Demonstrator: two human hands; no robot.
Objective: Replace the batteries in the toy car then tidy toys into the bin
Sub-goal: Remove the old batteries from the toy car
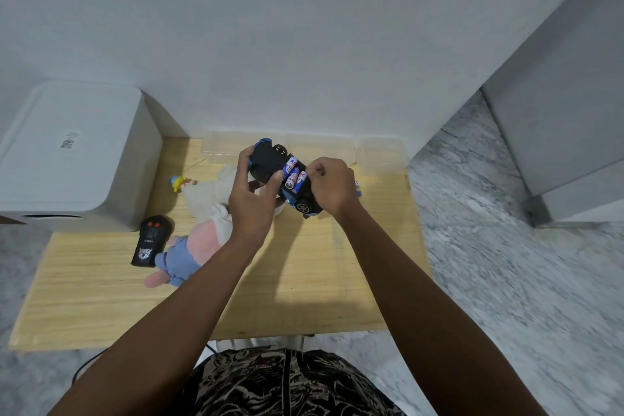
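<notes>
The blue and black toy car [266, 159] is held upside down above the wooden table [304, 280], its battery bay open with three blue and white batteries [294, 176] in it. My left hand [251, 203] grips the car from the left side, thumb at its far end and fingers on the underside. My right hand [332, 186] has curled fingers at the right edge of the battery bay, on the rightmost battery. Two loose batteries [358, 188] lie on the table just right of my right hand.
A black remote control [151, 241], a pink and blue plush toy [189, 250], a white plush [209, 189] and a small yellow figure [179, 182] lie on the table's left half. Clear plastic bins [381, 154] line the back edge. A white box [74, 152] stands at the left.
</notes>
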